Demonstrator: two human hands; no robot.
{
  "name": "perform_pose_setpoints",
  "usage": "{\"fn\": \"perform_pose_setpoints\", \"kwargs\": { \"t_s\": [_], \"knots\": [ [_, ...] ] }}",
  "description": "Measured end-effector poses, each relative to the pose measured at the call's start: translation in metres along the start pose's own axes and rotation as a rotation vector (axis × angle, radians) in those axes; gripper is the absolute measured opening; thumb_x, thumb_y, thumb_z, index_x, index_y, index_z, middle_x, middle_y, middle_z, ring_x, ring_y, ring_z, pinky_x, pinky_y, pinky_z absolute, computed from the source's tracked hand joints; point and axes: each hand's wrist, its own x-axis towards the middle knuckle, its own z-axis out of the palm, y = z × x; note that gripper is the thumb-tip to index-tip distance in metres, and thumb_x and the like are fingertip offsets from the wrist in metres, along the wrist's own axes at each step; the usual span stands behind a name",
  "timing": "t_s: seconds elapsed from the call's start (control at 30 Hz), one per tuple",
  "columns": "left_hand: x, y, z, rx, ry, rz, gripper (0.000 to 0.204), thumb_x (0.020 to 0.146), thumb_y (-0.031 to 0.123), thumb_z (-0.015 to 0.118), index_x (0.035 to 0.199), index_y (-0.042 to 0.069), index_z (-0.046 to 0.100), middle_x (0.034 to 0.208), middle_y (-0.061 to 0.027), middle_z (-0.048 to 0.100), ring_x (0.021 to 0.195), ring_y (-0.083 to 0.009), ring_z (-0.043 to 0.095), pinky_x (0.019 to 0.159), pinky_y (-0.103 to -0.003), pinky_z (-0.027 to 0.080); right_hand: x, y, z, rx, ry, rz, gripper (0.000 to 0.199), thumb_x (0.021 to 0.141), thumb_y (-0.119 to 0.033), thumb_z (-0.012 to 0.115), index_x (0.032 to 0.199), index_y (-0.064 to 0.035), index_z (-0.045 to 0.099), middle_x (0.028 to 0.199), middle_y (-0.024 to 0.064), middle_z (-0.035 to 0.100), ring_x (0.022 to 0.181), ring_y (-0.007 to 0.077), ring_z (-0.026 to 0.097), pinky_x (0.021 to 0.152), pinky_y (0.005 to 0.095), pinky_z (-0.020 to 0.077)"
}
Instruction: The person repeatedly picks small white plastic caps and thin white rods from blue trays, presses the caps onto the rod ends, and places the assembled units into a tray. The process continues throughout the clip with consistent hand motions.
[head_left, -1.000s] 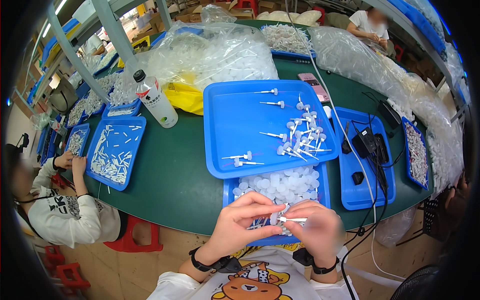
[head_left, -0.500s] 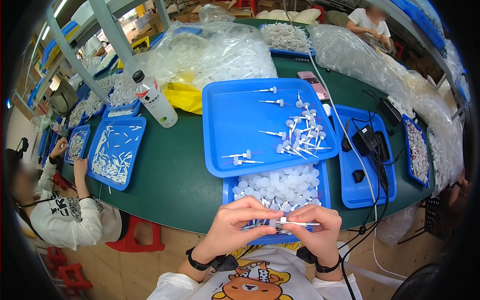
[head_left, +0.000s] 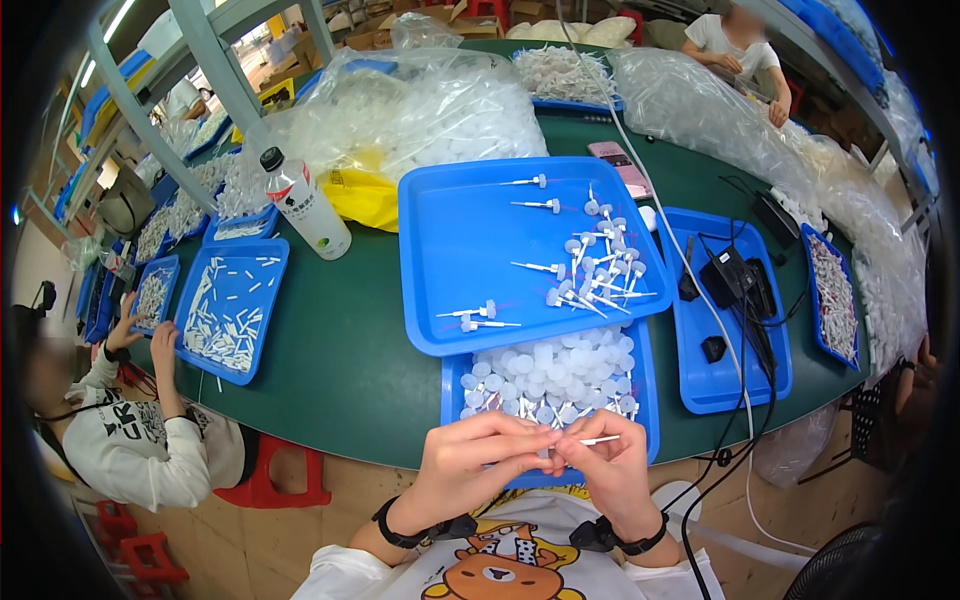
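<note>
My two hands meet over the near edge of the lower blue tray (head_left: 449, 400). My left hand (head_left: 485, 455) is closed, pinching a translucent round cap that its fingers mostly cover. Between the thumb and fingers of my right hand (head_left: 615, 475) is a slim white stick (head_left: 602, 440), its free end pointing right. Fingertips of both hands touch, hiding where stick and cap meet. Heaped translucent round caps (head_left: 550, 368) fill the lower tray, with white sticks among them. Resting over its far part, the upper blue tray (head_left: 460, 255) holds several stick-and-cap pieces (head_left: 605, 265), mostly piled at its right.
A bottle (head_left: 308, 210) and a large clear bag (head_left: 430, 115) stand beyond, left. To the right, a blue tray (head_left: 705, 375) holds black adapters and cables; a white cord (head_left: 690, 255) crosses the table. At left, a co-worker's hands (head_left: 165, 350) are beside a tray of white pieces (head_left: 228, 335).
My hands have drawn closer together, fingertips now touching over the joint. The right hand has shifted slightly left, and its stick now tilts upward at the free end.
</note>
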Motion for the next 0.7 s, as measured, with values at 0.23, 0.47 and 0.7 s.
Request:
{"fn": "perform_pose_setpoints", "kwargs": {
  "t_s": [0.23,0.47,0.7],
  "knots": [
    [0.002,0.0,-0.002,0.106,0.141,-0.219,0.039,0.075,0.004,0.085,0.113,0.003,0.076,0.103,-0.0116,0.074,0.083,-0.0172,0.069,0.076,-0.029,0.055,0.013,-0.019,0.007,-0.483,0.118,-0.015,0.011,0.092,0.003,0.069,0.103,0.0057,0.066,0.094,0.0128,0.071,0.084,0.0156,0.071,0.072,0.0271,0.0578],
    [-0.022,-0.003,-0.014,0.205,0.04,-0.193,0.027,0.081,0.001,0.08,0.107,0.001,0.074,0.089,-0.0077,0.07,0.08,-0.0202,0.067,0.072,-0.031,0.054,0.054,-0.052,0.014,-0.938,0.176,-0.348,0.036,0.093,-0.008,0.069,0.127,0.0022,0.061,0.108,0.0191,0.071,0.101,0.0292,0.07,0.078,0.0358,0.0561],
    [-0.038,0.078,-0.023,-0.43,0.022,0.949,0.021,0.08,-0.003,0.069,0.1,0.004,0.07,0.101,-0.0084,0.068,0.092,-0.0279,0.065,0.08,-0.04,0.052,0.008,-0.041,0.017,-1.124,-0.085,-0.224,0.026,0.09,-0.012,0.073,0.112,0.001,0.069,0.102,0.0171,0.073,0.095,0.0313,0.071,0.085,0.0372,0.0545]
  ]
}}
